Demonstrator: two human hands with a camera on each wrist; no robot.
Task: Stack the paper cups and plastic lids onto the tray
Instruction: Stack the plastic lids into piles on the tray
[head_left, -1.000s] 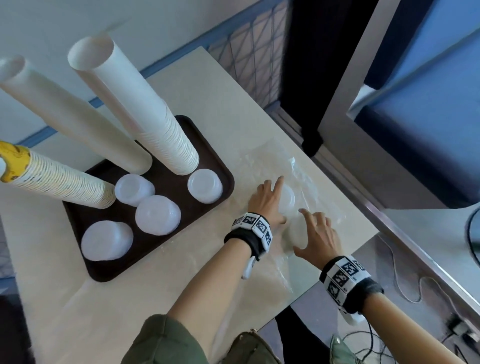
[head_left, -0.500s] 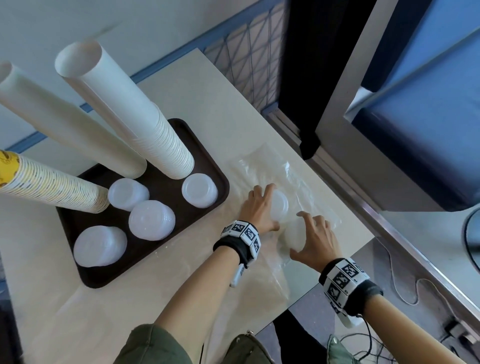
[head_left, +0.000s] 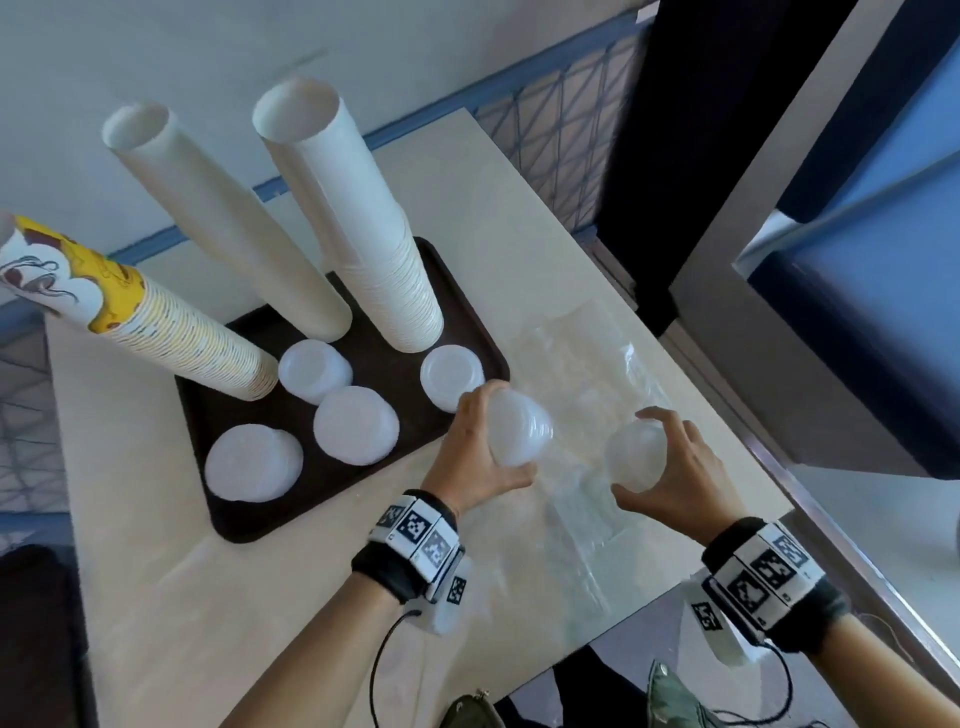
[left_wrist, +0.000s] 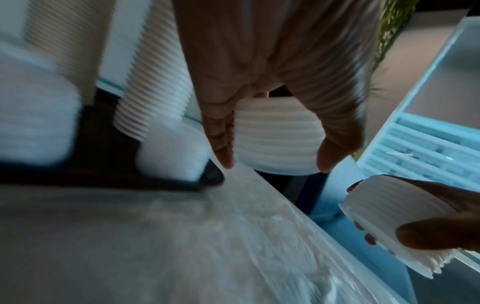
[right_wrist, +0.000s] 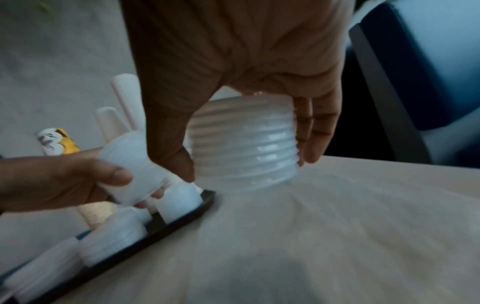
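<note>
A dark brown tray (head_left: 244, 527) carries three tall leaning cup stacks: two white (head_left: 228, 228) (head_left: 374, 234) and one yellow-printed (head_left: 156, 332). Several short stacks of translucent lids (head_left: 356, 423) stand in front of them. My left hand (head_left: 480, 447) grips a lid stack (head_left: 522, 428) just off the tray's right corner, above the table; the left wrist view shows fingers and thumb round it (left_wrist: 275, 139). To its right, my right hand (head_left: 680, 467) grips a second lid stack (head_left: 636, 457), also lifted (right_wrist: 244, 148).
A crumpled clear plastic bag (head_left: 582, 364) lies on the beige table (head_left: 208, 623) under and behind both hands. The table's right edge runs beside a grey window frame (head_left: 753, 249). A wire-mesh panel (head_left: 561, 135) stands beyond the far corner.
Both hands have closed on the lid stacks and lifted them off the plastic bag. The left hand has carried its stack left, toward the tray's corner.
</note>
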